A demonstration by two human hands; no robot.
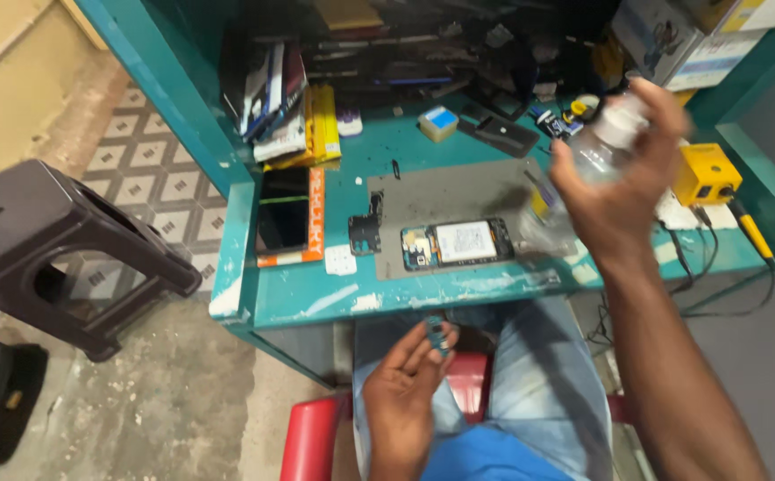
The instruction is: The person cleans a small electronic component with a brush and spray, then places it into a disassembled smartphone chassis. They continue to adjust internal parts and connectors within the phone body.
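My left hand [405, 379] rests palm up over my lap, below the bench's front edge, with a small blue circuit board [436, 333] held at its fingertips. My right hand [623, 178] is raised over the right side of the bench and grips a clear plastic bottle [603, 142] with a white cap. An opened phone [457, 243] with its white battery showing lies on a grey work mat [458, 191] between the two hands. A black phone part [365, 230] lies at the mat's left edge.
The teal bench [405, 294] carries stacked boxes [289, 107] at the back left, a dark screen panel [283, 214] on an orange box, a yellow device [706, 174] with cables at the right, and tools at the back. A dark plastic stool [58, 249] stands on the floor to the left.
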